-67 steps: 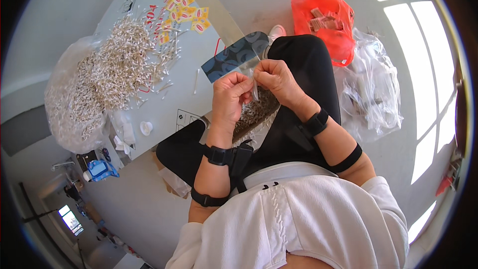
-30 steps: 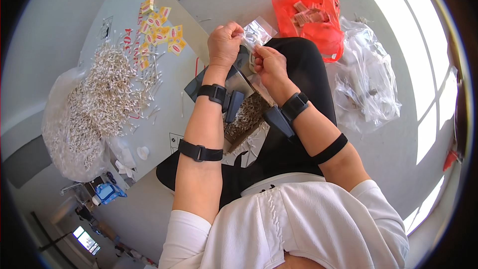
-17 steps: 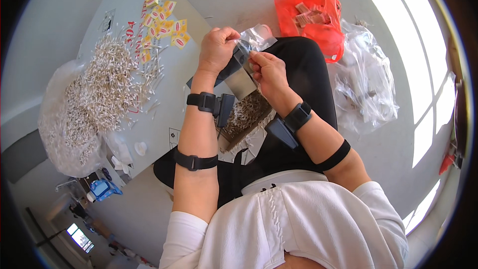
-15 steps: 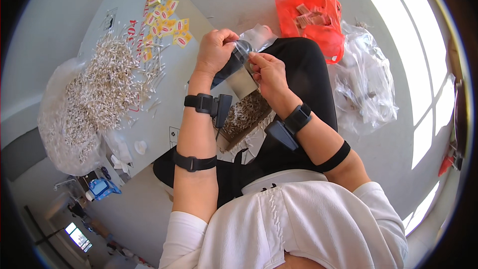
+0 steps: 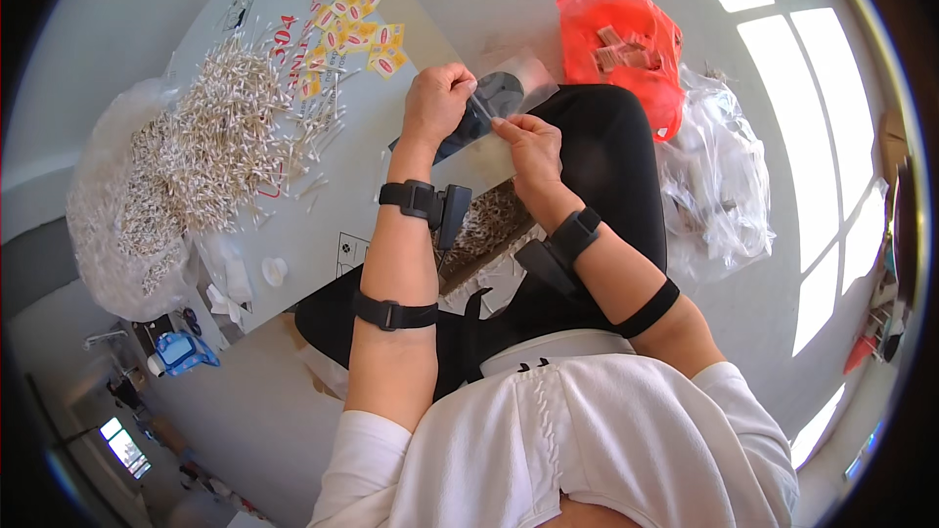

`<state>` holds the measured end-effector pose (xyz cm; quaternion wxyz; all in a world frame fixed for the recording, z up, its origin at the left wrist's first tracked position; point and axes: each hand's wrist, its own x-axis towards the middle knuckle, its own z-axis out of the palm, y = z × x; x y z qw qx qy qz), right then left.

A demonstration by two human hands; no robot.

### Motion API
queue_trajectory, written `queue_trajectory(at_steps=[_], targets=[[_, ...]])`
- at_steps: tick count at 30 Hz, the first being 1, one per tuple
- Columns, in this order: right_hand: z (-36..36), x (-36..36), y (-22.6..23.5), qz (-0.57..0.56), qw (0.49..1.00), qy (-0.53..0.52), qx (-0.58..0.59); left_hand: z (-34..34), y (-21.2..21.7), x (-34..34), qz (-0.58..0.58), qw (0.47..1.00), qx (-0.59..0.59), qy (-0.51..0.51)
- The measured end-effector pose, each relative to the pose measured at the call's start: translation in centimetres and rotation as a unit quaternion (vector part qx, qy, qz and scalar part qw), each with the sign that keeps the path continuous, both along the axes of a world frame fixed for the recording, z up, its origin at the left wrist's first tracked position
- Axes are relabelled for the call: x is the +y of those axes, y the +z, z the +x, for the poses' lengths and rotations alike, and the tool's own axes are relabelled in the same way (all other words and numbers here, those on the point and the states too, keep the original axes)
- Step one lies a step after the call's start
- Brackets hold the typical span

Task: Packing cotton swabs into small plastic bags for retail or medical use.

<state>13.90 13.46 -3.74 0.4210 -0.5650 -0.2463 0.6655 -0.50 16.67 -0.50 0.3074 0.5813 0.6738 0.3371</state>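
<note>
Both hands pinch a clear plastic bag [image 5: 504,91], stretched between them above my knee. My left hand [image 5: 438,106] has thumb and fingers pressed together at the bag's left side. On the other side, my right hand [image 5: 534,149] pinches its near edge. Dark cloth shows through the film. Below the hands, between my legs, an open cardboard box [image 5: 476,276] holds many cotton swabs [image 5: 494,218]; my arms partly hide it.
On the table at left lies a big heap of cotton swabs [image 5: 220,142], spilling from a clear bag [image 5: 88,205]. Yellow-and-white cards [image 5: 352,34] lie beyond it. At right are a red plastic bag [image 5: 577,29] with small packets and crumpled clear plastic bags [image 5: 719,196].
The clear bag now lies flatter and more spread out between my hands. My hands are a little farther apart, and the whole view has shifted slightly.
</note>
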Motion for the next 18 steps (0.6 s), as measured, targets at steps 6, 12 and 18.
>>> queue_trajectory(at_steps=[6,12,18], targets=[[-0.4,-0.3,-0.6,0.142,0.966,0.047,-0.21,-0.7,0.3,-0.7,0.019,0.983,0.184,-0.014],[-1.1,-0.5,-0.8,0.206,0.912,0.089,-0.343,-1.0,1.5,0.5,-0.027,0.958,0.273,-0.079],[-1.4,-0.3,-1.4,0.196,0.907,0.109,-0.356,-0.6,1.1,0.8,-0.038,0.937,0.336,-0.086]])
